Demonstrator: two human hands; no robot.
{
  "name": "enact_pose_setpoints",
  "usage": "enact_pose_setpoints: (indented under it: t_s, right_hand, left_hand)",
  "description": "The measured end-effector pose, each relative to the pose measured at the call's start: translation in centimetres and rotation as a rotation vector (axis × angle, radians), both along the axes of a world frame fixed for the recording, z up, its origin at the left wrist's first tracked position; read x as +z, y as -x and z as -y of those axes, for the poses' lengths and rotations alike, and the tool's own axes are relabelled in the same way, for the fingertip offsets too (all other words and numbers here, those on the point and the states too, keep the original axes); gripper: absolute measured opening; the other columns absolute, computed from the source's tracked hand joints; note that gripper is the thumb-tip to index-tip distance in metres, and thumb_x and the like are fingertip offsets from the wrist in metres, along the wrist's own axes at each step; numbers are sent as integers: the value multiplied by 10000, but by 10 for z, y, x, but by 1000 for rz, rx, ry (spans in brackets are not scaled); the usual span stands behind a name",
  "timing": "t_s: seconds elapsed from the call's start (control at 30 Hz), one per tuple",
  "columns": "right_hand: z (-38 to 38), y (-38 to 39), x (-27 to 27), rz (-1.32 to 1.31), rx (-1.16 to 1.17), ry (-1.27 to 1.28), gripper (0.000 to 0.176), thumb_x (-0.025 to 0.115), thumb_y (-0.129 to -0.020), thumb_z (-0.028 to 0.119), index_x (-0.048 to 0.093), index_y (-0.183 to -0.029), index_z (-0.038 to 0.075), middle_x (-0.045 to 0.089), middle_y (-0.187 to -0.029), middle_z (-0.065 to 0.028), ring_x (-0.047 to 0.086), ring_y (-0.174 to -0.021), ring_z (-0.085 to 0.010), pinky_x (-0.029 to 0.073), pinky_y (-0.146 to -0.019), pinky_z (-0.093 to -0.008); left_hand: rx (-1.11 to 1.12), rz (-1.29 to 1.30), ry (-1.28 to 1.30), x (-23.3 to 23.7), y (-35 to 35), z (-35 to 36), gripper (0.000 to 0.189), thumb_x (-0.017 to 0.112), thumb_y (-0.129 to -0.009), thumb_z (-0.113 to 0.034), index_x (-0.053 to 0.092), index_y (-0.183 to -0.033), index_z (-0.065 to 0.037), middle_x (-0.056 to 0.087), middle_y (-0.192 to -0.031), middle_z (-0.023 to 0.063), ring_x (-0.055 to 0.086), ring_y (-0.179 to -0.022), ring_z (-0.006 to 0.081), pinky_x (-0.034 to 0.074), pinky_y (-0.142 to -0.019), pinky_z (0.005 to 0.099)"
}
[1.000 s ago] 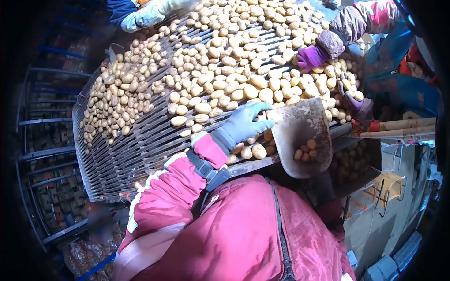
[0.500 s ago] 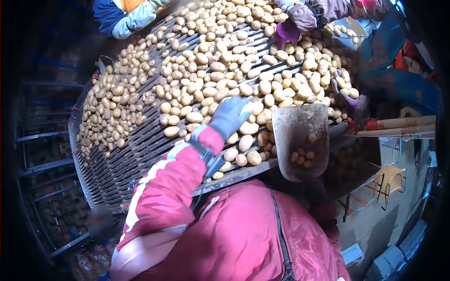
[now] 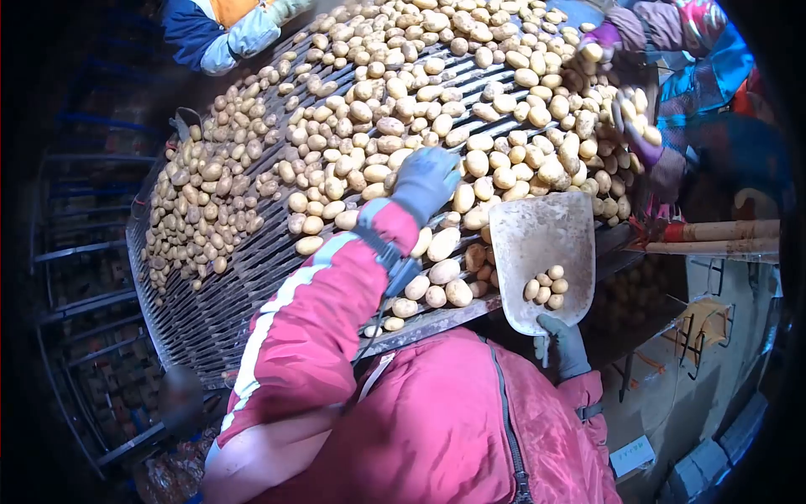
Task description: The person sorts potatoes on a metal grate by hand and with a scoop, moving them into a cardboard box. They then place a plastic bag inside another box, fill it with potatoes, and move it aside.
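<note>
My left hand [image 3: 426, 182], in a blue-grey glove, rests among the potatoes [image 3: 389, 126] on the slatted sorting rack. Its fingers are curled down, and whatever lies under them is hidden. Lower right, my right hand [image 3: 566, 346] wears a dark grey glove and is closed round the handle end of a worn, whitish scoop [image 3: 537, 239]. Several small potatoes [image 3: 550, 286] lie together in the scoop near its handle. The scoop's wide lip points away from me, beside the rack's front edge.
Bare slats of the rack [image 3: 227, 286] show at left, beside a heap of smaller potatoes [image 3: 206, 181]. A co-worker's purple-gloved hand [image 3: 642, 143] is among potatoes at right; another person's sleeve [image 3: 243, 42] is at the far left. Wooden poles [image 3: 722, 231] jut in from the right.
The scoop has levelled out and brightened, and my right hand now shows at its handle. My left hand has moved slightly away from me, fingers more curled. The co-worker's hands at right have shifted.
</note>
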State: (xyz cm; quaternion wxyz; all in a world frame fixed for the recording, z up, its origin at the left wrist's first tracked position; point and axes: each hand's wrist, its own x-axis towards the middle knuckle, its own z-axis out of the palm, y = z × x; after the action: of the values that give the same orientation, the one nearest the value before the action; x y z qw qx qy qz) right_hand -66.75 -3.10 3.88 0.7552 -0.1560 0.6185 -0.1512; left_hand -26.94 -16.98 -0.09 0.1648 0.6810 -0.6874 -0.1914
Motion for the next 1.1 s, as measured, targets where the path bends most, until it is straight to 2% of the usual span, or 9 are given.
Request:
enact_pose_setpoints:
  t_s: [0.13,0.33,0.43,0.53,0.67,0.8,0.87,0.93,1.1]
  right_hand:
    - [0,-9,19,25,-75,11,335,707,-894,109,572,-1182,4,657,-777,-79,579,-477,-161,449,-374,-301]
    - [0,-6,23,51,-116,11,374,682,-906,50,534,-1242,-20,669,-838,-99,592,-490,-161,433,-354,-282]
    - [4,-8,31,40,-83,7,317,695,-906,67,573,-1184,-25,667,-790,-92,591,-483,-161,434,-352,-288]
    - [15,-16,36,-1,-90,1,238,702,-916,100,614,-1099,-24,658,-732,-79,589,-474,-165,439,-356,-290]
    - [28,-18,16,50,-19,23,210,693,-938,154,625,-1049,-10,650,-715,-72,588,-468,-172,452,-366,-304]
    - [35,-22,5,60,-60,28,231,693,-937,165,607,-1087,12,630,-732,-69,593,-491,-178,462,-376,-322]
    - [41,-24,3,66,-11,60,237,693,-937,175,608,-1091,17,632,-737,-63,593,-504,-172,462,-382,-323]
    - [45,-24,3,65,2,37,235,693,-937,181,614,-1082,14,635,-743,-62,591,-504,-170,462,-383,-320]
    - [56,-32,-1,85,5,48,237,687,-941,198,650,-1061,-3,636,-742,-61,582,-497,-165,461,-386,-302]
  left_hand:
    - [-56,450,-282,4,28,31,327,676,-898,-404,715,-1117,-166,705,-1108,76,640,-1088,265,471,-928,465]
    - [-14,459,-236,4,27,39,272,685,-864,-330,774,-1051,-153,735,-1131,117,693,-1071,285,517,-914,443]
    - [75,-449,-299,13,21,30,375,711,-871,-378,755,-1153,-135,741,-1088,172,725,-1008,291,556,-928,383]
    - [-232,-281,66,63,38,3,474,752,-882,-415,717,-1221,-84,709,-1192,176,676,-1096,332,529,-975,398]
    - [187,-179,99,34,-33,-20,503,702,-920,-433,676,-1301,-106,617,-1351,181,541,-1283,377,419,-1112,466]
    - [127,837,385,-74,-73,-70,607,682,-908,-467,577,-1451,-218,437,-1545,188,358,-1445,400,286,-1188,557]
    - [131,272,5,25,-25,-84,636,699,-888,-465,565,-1466,-238,363,-1591,202,336,-1457,422,243,-1204,580]
    - [115,-13,-65,24,-11,-116,611,718,-881,-400,577,-1446,-216,312,-1609,211,395,-1404,461,351,-1168,565]
    - [-75,134,-72,43,1,-199,464,705,-894,-296,637,-1326,-139,542,-1370,166,551,-1238,394,469,-1049,485]
